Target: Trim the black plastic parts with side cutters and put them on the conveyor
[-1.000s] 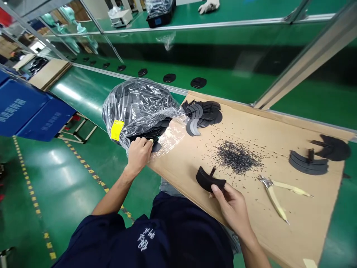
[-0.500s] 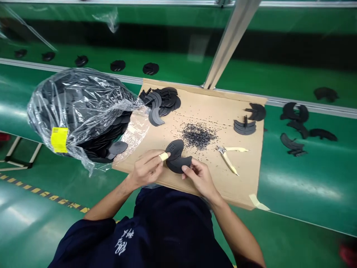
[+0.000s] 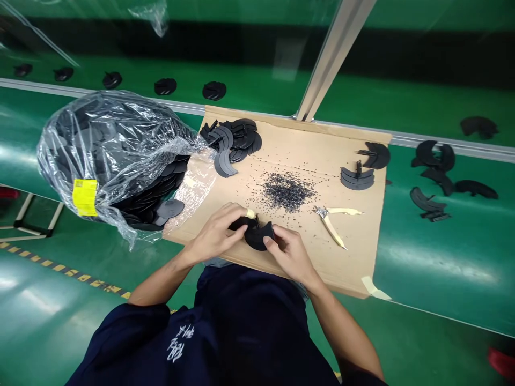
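Note:
My left hand (image 3: pixel 221 230) is closed on a black oval plastic piece (image 3: pixel 236 223), mostly covered by its fingers; one finger wears a yellowish wrap. My right hand (image 3: pixel 290 251) pinches the right end of a black crescent-shaped plastic piece (image 3: pixel 258 239). The two pieces meet between my hands, just above the front of the cardboard sheet (image 3: pixel 281 257); whether they are joined I cannot tell. Side cutters (image 3: pixel 332 228) with yellowish handles lie to the right, jaws spread. Beyond my hands is a heap of tiny black bits (image 3: pixel 287 191).
A clear plastic bag (image 3: pixel 120 126) full of black pieces bulges at the left. Black crescents are piled (image 3: pixel 241 136) at the cardboard's back left; two more (image 3: pixel 357 178) lie right. Several others (image 3: pixel 428 201) rest on the green surface, near a metal post (image 3: pixel 333 59).
My left fingers have moved over the oval piece, which has tilted and now shows less of its face. The crescent has turned slightly in my right hand. The camera view has shifted a little.

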